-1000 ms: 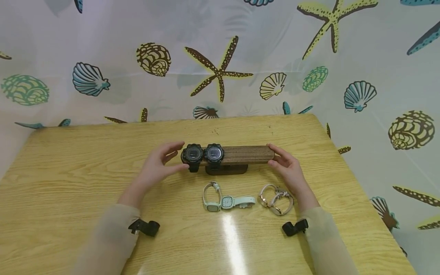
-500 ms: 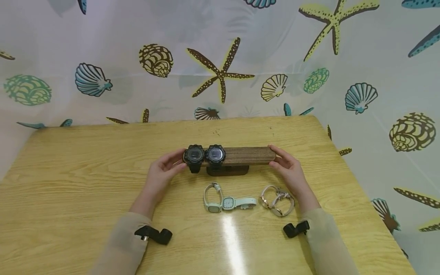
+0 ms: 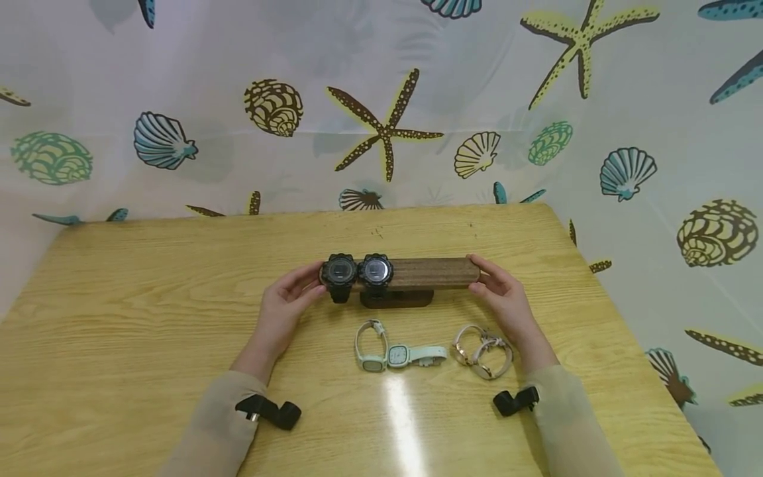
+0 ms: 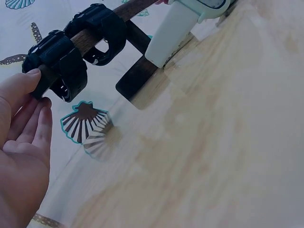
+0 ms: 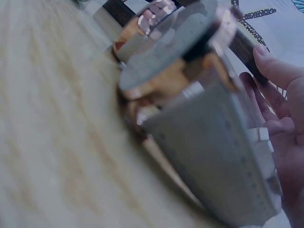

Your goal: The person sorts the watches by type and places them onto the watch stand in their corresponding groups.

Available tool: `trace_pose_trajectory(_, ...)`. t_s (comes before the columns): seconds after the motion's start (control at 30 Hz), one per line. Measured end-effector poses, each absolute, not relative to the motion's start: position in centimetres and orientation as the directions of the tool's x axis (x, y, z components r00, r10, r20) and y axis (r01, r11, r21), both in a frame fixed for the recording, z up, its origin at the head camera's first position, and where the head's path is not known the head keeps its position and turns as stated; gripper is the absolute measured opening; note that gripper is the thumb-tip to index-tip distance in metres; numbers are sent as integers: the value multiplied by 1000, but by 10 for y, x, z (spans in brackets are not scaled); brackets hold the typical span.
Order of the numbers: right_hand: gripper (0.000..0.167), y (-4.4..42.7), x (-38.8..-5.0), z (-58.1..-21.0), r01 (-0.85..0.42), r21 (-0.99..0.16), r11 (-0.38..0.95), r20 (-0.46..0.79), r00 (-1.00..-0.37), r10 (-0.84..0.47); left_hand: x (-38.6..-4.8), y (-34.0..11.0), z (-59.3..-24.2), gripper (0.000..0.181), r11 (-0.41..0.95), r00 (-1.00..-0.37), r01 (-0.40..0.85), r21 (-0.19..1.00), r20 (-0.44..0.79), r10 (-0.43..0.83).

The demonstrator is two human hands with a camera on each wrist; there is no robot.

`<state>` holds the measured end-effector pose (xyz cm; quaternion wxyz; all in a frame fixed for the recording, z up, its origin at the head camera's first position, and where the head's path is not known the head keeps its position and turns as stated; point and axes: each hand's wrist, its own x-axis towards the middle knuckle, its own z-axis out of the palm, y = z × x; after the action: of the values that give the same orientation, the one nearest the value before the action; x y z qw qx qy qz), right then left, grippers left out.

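Observation:
A dark wooden watch stand [image 3: 435,273] stands on the table, its bar raised on a short base [image 3: 396,300]. Two black digital watches, the outer one [image 3: 342,270] and the inner one [image 3: 376,270], are strapped round the left part of the bar. My left hand [image 3: 280,308] pinches the bar's left end between thumb and fingers, beside the outer watch; the left wrist view shows this grip [image 4: 23,128]. At the opposite end, my right hand [image 3: 508,301] pinches the bar the same way. In the right wrist view, nearby watches partly cover the bar.
In front of the stand lie two mint-green watches, one looped [image 3: 373,364] and one stretched sideways [image 3: 398,356]. Two pale-strapped watches with rose-gold cases [image 3: 484,372] overlap near my right wrist. A shell-patterned cloth [image 3: 214,132] hangs behind the wooden table [image 3: 149,298].
My left hand has moved right and closed from a spread thumb and fingers onto the bar's left end. My right hand stays on its end. The view has shifted slightly.

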<state>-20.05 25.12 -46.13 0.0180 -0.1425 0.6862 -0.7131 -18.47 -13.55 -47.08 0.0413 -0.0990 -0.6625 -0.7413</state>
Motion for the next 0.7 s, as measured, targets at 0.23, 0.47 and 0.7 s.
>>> trace_pose_trajectory(0.23, 48, 245, -188, -418, -311, -933, 183, 267, -936, -229, -184, -137, -474, 45, -116, -971, 224, 968, 233, 63)
trace_pose_trajectory(0.47, 47, 226, -178, -395, -572, -741, 353, 476, -817, -326, -184, -136, -474, 45, -110, -967, 239, 965, 247, 65)
trace_pose_trajectory(0.7, 48, 185, -162, -386, -700, -611, 369, 374, -667, -645, -186, -136, -475, 45, -117, -969, 232, 966, 240, 62)
